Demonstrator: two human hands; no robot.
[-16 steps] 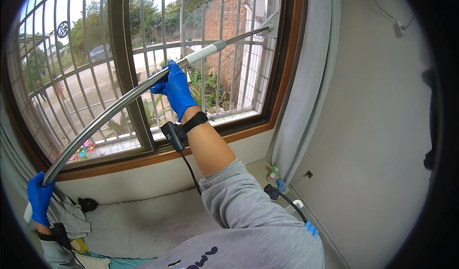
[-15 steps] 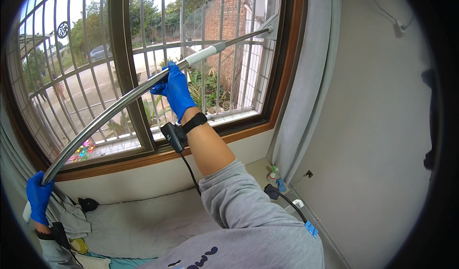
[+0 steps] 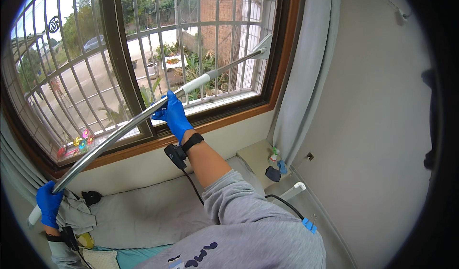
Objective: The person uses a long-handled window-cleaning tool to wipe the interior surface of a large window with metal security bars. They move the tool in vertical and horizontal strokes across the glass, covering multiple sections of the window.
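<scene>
A long silver telescopic pole (image 3: 110,144) with a white sleeve slants up across the window. It ends in a pale, flat squeegee-like head (image 3: 264,48) near the right side of the window pane; the head's exact kind is hard to make out. My right hand (image 3: 175,117), in a blue glove, is closed round the pole just below the white sleeve. My left hand (image 3: 49,203), also blue-gloved, wraps the pole near its lower end at the far left. A pale end piece (image 3: 34,215) sticks out past that hand.
Wooden trim (image 3: 229,120) frames the window, with metal bars outside. Below it lies a bed with a grey cover (image 3: 143,216). A grey curtain (image 3: 311,73) hangs at the right. On a small table (image 3: 253,160) stand a spray bottle (image 3: 274,157), a blue cloth (image 3: 282,167) and a dark item (image 3: 273,174).
The pole's head has slid down along the right side of the window. My right hand has come lower with the pole, and my left hand has shifted slightly down and right.
</scene>
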